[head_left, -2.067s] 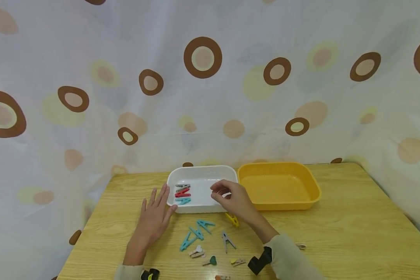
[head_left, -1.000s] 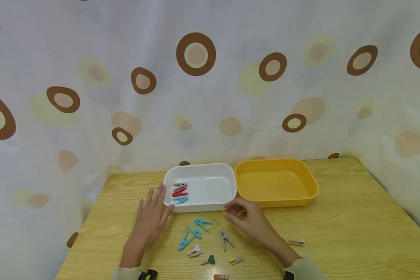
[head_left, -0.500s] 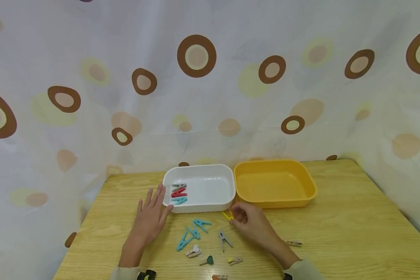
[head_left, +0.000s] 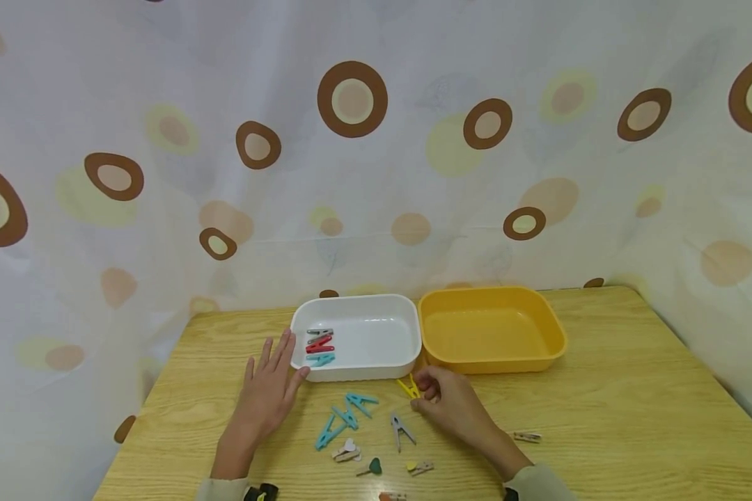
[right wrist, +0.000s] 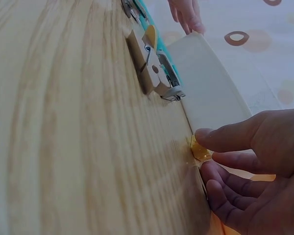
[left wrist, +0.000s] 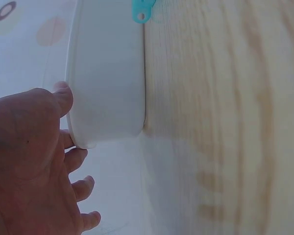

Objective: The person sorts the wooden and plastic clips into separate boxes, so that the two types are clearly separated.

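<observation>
Left hand (head_left: 264,396): fingers extended, touching the left end of the white tray (head_left: 366,374). Right hand (head_left: 456,409): well apart from the left, thumb and fingertips pinching the yellow clothespin (head_left: 408,387), which is at the wooden table (head_left: 614,390), just before the white tray's near right corner. Inside, left side: gray clip (head_left: 319,332), red clip (head_left: 319,345), blue clip (head_left: 322,359). Adjoining, right: yellow tray (head_left: 495,364). In front: three blue clothespins (head_left: 346,417), gray clothespin (head_left: 395,419), small wooden pegs (head_left: 423,469); one, cut off by the bottom edge, seems orange.
</observation>
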The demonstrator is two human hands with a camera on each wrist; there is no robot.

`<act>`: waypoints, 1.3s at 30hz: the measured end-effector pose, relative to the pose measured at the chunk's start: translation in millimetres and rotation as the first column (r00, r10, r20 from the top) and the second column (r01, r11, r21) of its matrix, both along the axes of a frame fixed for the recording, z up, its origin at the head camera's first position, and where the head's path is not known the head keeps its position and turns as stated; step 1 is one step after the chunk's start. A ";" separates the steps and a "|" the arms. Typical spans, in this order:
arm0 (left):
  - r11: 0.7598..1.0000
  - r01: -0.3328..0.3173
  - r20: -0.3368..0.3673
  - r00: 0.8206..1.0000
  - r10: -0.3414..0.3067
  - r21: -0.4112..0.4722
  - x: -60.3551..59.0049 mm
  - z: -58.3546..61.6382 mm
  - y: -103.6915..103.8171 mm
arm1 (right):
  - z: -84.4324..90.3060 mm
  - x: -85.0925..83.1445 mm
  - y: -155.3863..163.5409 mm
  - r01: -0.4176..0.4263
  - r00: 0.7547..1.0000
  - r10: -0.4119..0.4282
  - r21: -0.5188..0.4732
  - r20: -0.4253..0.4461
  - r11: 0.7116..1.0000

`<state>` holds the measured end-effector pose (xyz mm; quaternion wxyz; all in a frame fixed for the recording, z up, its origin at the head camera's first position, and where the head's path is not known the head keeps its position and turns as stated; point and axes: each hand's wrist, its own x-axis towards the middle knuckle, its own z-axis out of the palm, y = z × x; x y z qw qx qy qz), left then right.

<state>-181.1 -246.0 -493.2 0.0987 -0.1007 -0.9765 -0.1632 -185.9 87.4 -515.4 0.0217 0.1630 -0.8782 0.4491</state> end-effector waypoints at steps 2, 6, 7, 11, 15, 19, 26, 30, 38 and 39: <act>1.000 0.002 -0.002 1.000 -0.002 -0.001 0.0 -0.1 0.0 | 0.3 0.0 -0.1 -0.001 1.000 0.001 0.003 0.004 1.000; 1.000 0.001 0.003 1.000 -0.001 -0.004 0.0 0.6 0.2 | 0.7 -0.9 -0.2 0.000 1.000 0.000 0.013 0.006 1.000; 1.000 0.001 0.004 1.000 -0.001 -0.004 0.1 0.7 0.3 | 1.2 -1.0 -0.2 0.002 1.000 -0.002 0.016 0.005 1.000; 1.000 -0.005 0.012 1.000 0.005 0.000 0.2 -0.5 0.2 | 2.9 -1.4 0.2 -0.001 1.000 0.000 0.031 0.011 1.000; 1.000 -0.018 0.026 0.999 0.019 -0.003 2.5 -2.2 -0.8 | 3.8 -1.4 1.1 -0.030 0.999 0.029 0.032 0.031 0.999; 1.000 -0.024 0.029 0.999 0.024 -0.004 4.2 -3.4 -2.0 | 4.9 -1.4 2.5 -0.061 0.997 0.060 0.031 0.040 0.998; 1.000 -0.017 0.022 1.000 0.017 -0.001 3.5 -2.3 -1.2 | 12.0 -1.7 8.6 -0.102 0.994 0.102 0.005 0.046 0.995; 1.000 -0.013 0.019 1.000 0.013 0.001 2.9 -0.8 -0.4 | 17.3 -2.5 11.4 -0.141 0.989 0.143 -0.031 0.045 0.989; 1.000 0.000 0.009 1.000 0.000 0.001 2.1 1.8 1.2 | 27.3 -0.6 17.0 -0.222 0.974 0.225 -0.071 0.037 0.972; 1.000 0.000 0.008 1.000 0.000 0.000 1.9 1.7 1.2 | 28.5 -0.4 17.4 -0.226 0.973 0.228 -0.069 0.034 0.972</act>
